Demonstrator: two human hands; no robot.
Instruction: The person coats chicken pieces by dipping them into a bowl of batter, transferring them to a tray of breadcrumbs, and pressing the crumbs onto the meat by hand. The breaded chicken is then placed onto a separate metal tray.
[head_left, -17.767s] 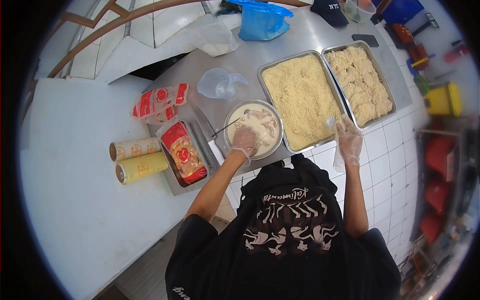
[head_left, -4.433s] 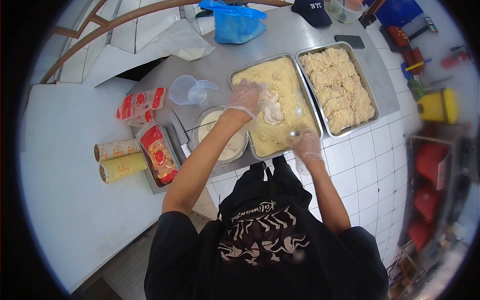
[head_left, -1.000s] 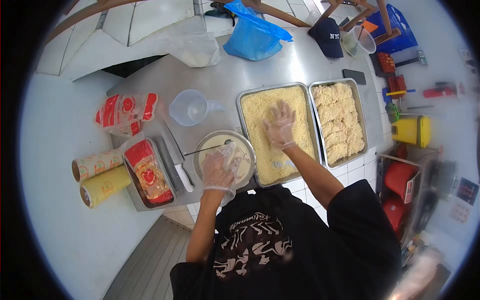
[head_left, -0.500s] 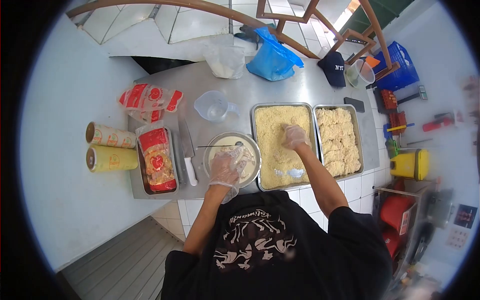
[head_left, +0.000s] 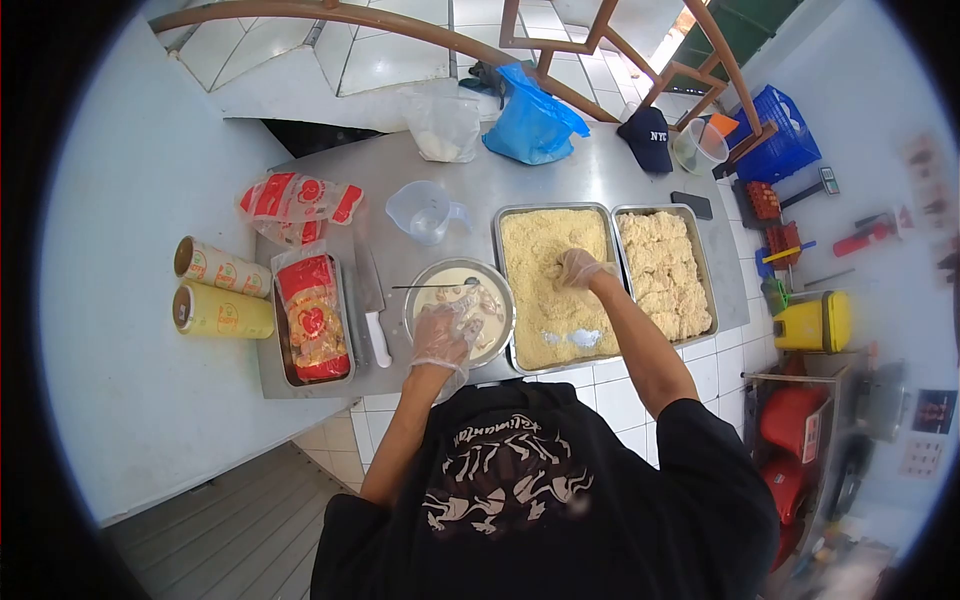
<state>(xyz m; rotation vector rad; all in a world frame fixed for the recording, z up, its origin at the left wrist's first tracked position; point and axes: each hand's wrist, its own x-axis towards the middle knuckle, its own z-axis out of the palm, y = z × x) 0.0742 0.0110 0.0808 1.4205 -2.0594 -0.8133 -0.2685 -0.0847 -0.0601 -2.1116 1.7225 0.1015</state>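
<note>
My left hand (head_left: 443,337), in a clear plastic glove, is in a round metal bowl (head_left: 412,309) of pale batter with pieces in it. Its fingers are partly hidden, and a thin dark-handled utensil lies across the bowl beyond them. Also gloved, my right hand (head_left: 582,269) is at the yellow crumbs (head_left: 553,232) in a metal tray, its fingers bent together; what they hold, if anything, is too small to tell. Right beside that tray stands a second one with crumb-coated pieces (head_left: 662,270).
Left of the bowl lie a white-handled knife (head_left: 378,340) and a tray with a red bag (head_left: 312,318). Behind are a clear jug (head_left: 427,212), a blue bag (head_left: 533,118), a cap (head_left: 647,140) and a phone (head_left: 692,205). Two film rolls (head_left: 222,309) stand far left.
The view has shifted slightly, moving the trays a little left in the frame. My right hand has moved slightly within the crumb tray; my left hand stays in the bowl.
</note>
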